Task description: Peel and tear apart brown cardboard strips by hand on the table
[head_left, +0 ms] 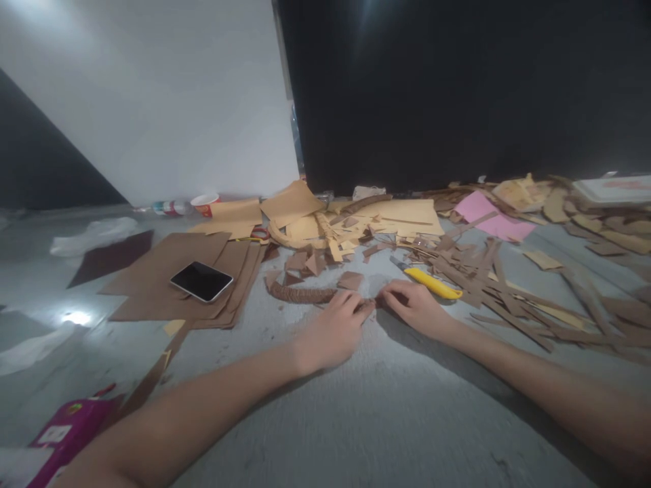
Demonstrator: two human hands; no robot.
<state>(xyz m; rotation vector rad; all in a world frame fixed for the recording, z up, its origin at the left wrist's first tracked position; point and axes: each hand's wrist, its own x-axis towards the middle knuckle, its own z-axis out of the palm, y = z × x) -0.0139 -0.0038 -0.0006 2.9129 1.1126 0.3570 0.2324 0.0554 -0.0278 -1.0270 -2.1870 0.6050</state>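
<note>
Bare forearms stretch over a grey tabletop. The left hand and right hand nearly meet, fingers closed. A curved, ridged brown strip reaches the left; a yellow cutter lies beside the right. Both hands' fingertips pinch a small brown piece.

Dim and softly blurred, with glare on the grey surface.

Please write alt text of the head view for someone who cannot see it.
A person's left hand and right hand nearly meet at a brown piece. Around them lie a ridged brown strip, a yellow cutter, a phone on brown sheets and scattered scraps.
</note>
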